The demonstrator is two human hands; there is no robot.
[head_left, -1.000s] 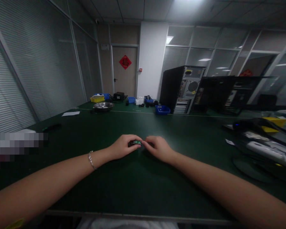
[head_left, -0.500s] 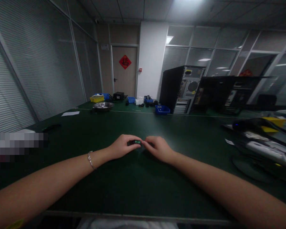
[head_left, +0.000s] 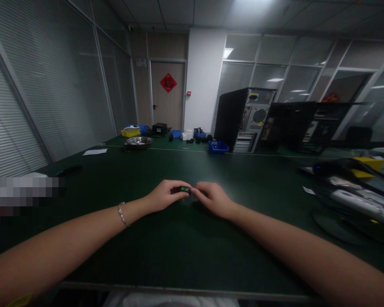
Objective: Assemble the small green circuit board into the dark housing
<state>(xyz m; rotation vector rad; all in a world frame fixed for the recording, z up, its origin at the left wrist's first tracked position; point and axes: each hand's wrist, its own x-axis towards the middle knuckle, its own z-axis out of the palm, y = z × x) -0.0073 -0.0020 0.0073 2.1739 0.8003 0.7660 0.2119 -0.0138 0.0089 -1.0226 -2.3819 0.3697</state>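
Green part [head_left: 184,189] is pinched in the left grip [head_left: 164,196] (right grip [head_left: 213,198] curled, hold unclear).

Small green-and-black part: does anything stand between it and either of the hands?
Nothing visible does. The left hand holds the small green-and-black part in a pinch; the right hand is right beside its exposed end, though whether it touches is too small to tell.
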